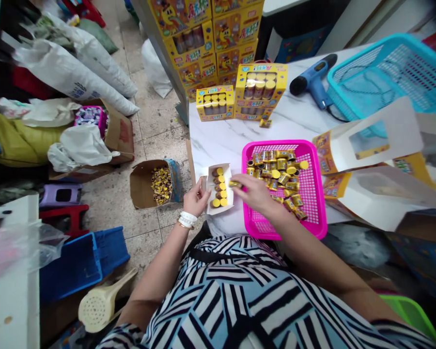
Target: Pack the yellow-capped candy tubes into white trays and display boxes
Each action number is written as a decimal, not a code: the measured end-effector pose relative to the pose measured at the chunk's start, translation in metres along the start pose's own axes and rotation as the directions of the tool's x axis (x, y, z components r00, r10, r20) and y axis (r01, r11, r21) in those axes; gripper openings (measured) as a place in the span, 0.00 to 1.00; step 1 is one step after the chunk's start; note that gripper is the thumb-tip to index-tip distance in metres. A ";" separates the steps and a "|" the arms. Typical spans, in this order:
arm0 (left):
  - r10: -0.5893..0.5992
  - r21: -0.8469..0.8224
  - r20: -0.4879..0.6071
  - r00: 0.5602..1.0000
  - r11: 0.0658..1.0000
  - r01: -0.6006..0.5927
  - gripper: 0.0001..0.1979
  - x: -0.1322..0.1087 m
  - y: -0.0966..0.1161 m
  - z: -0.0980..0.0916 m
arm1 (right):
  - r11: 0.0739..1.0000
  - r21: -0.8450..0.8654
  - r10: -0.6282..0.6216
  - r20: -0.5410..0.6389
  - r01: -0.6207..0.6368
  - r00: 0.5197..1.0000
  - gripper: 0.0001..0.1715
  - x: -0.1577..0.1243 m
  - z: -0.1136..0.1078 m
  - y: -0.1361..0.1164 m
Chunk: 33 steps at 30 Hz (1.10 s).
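My left hand [196, 198] grips the left edge of a small white-lined carton [212, 210], which lies open on the table. Inside the carton stand several little tubs with yellow lids [223, 186]. Between the fingertips of my right hand [253, 192] is one small yellow-and-brown tub [235, 184], just right of the carton. Beneath that hand and forearm, a pink plastic basket [321, 218] contains many more such tubs, some lying on their sides, some with lids up.
Two filled display boxes [260, 87] and a loose tub [265, 123] stand at the table's back. A blue heat gun [314, 82] lies by a turquoise basket [334, 82]. Open empty cartons [381, 194] are at right. On the floor, a cardboard box [140, 182] holds more tubs.
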<state>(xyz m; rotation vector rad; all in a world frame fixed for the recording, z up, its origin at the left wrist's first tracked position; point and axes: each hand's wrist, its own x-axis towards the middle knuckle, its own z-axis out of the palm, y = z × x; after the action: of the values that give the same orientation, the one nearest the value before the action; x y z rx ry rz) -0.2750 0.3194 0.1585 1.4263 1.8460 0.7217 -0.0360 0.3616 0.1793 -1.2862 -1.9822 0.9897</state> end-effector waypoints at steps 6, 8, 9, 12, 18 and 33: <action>0.006 0.025 0.005 1.000 1.000 -0.006 0.33 0.000 0.006 0.001 | 0.961 -0.224 -0.060 0.404 0.163 0.913 0.20 0.041 0.068 -0.005; -0.004 0.023 0.007 1.000 1.000 0.004 0.33 0.001 0.004 -0.001 | 0.950 -0.247 -0.049 0.482 0.189 0.875 0.18 0.043 0.078 -0.005; -0.009 0.021 0.003 1.000 1.000 0.009 0.33 0.001 0.003 -0.001 | 0.947 -0.247 -0.054 0.506 0.204 0.861 0.16 0.043 0.078 -0.005; -0.016 0.007 -0.012 1.000 1.000 0.016 0.33 0.001 0.000 0.000 | 0.946 -0.205 -0.133 0.459 0.250 0.879 0.13 0.036 0.063 -0.002; -0.025 -0.013 -0.019 1.000 1.000 0.025 0.31 0.001 -0.005 0.004 | 0.880 -0.470 0.058 -0.028 -0.064 0.998 0.16 -0.032 -0.027 0.045; -0.024 -0.026 -0.027 0.999 0.999 0.023 0.31 0.000 -0.002 0.007 | 0.935 0.314 0.186 -0.048 -0.162 0.981 0.22 0.011 0.004 0.011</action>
<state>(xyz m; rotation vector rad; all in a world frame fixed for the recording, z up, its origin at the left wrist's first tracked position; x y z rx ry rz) -0.2703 0.3191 0.1524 1.3830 1.8644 0.7541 -0.0375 0.3731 0.1690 -1.3153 -1.5978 1.2595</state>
